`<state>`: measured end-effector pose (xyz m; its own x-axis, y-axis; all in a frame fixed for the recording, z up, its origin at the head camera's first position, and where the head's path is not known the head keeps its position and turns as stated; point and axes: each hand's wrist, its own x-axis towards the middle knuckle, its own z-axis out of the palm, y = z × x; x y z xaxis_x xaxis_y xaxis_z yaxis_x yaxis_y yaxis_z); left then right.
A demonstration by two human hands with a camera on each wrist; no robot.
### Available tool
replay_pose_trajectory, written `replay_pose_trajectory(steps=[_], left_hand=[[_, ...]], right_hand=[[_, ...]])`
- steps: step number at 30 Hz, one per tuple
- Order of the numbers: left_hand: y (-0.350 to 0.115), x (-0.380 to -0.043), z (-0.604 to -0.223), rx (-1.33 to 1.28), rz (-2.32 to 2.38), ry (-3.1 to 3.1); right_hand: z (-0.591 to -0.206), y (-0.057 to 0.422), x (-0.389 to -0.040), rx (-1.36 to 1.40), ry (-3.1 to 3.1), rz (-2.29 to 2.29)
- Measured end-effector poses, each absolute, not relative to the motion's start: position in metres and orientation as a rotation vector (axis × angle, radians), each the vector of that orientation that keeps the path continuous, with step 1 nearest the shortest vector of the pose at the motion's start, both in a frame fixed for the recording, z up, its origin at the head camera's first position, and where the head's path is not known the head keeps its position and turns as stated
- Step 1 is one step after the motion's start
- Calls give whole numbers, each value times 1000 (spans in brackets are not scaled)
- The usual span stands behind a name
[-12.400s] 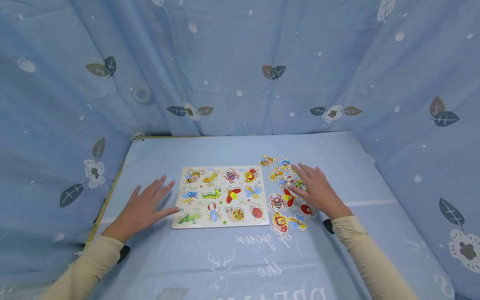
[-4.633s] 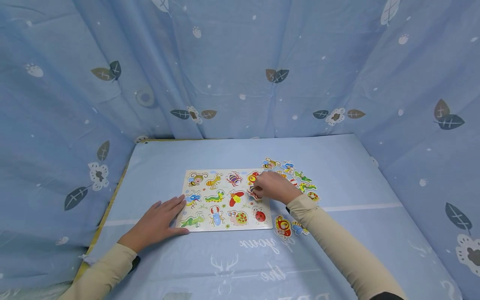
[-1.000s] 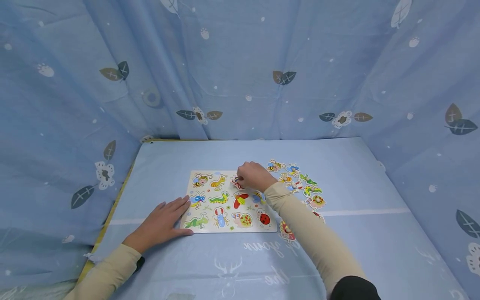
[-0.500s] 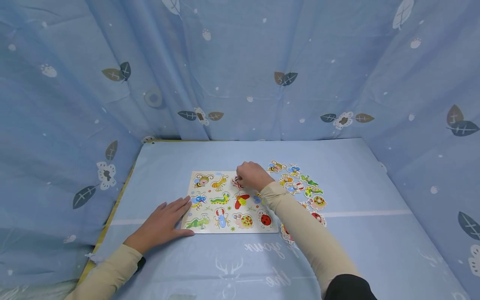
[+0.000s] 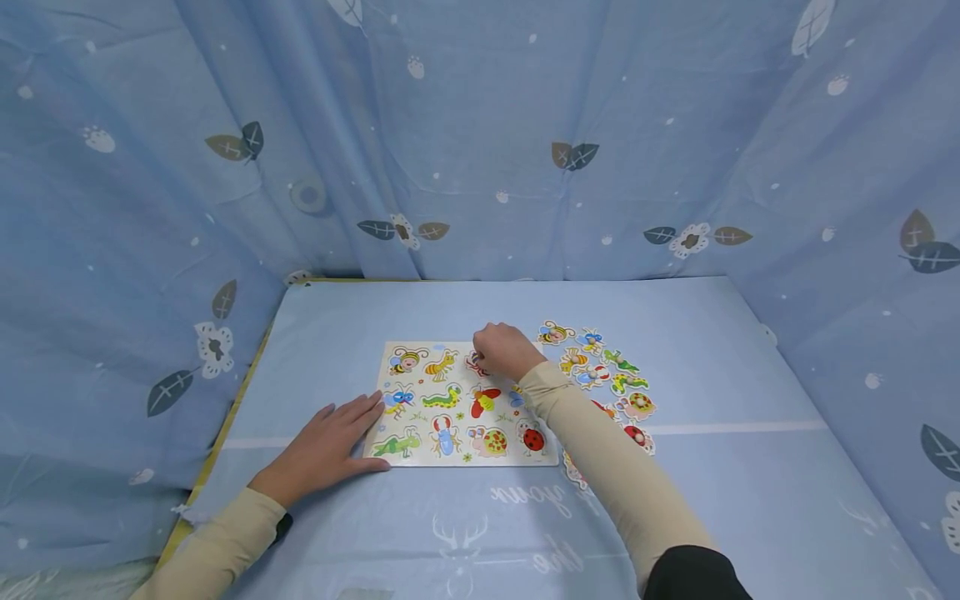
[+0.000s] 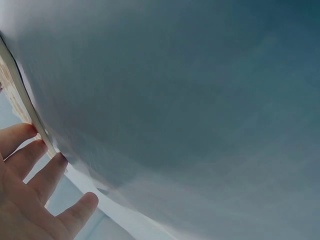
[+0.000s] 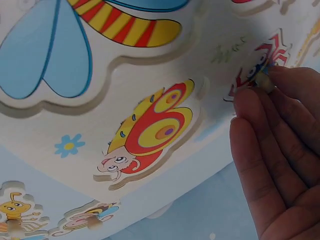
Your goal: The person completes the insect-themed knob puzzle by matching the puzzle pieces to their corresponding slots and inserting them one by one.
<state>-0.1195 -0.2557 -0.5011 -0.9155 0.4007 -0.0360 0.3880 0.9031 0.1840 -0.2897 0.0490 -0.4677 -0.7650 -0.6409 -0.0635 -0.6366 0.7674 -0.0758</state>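
A light wooden puzzle board (image 5: 510,460) with rows of printed insect pictures lies on the table. My right hand (image 5: 504,350) is over its top row. In the right wrist view, thumb and fingers pinch the small knob (image 7: 263,82) of a spider puzzle piece (image 7: 257,60). That piece covers the spider picture, and in the head view my fingers partly hide it. My left hand (image 5: 326,446) lies at the board's left edge, its fingers straight and spread. The left wrist view shows those fingertips (image 6: 60,160) right at the board's side.
Several loose insect pieces with knobs are scattered right of the board, among them a bee piece (image 5: 555,333), a snail piece (image 5: 637,406) and a ladybird piece (image 5: 637,437). My right sleeve (image 5: 600,467) hides some. Blue patterned curtain (image 5: 480,125) encloses the table's back and sides.
Both hands were first spread above the table. My right hand took the spider piece and carried it left to the top row; my left hand settled at the board's edge. The last second shows little movement.
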Motion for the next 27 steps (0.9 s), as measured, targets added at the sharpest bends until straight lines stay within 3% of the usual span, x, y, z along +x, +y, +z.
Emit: replay_pose_trajectory(steps=[27], left_hand=[[-256, -119, -503, 636, 285, 3000]], right_hand=[[-471, 50, -287, -1001, 2878, -106]])
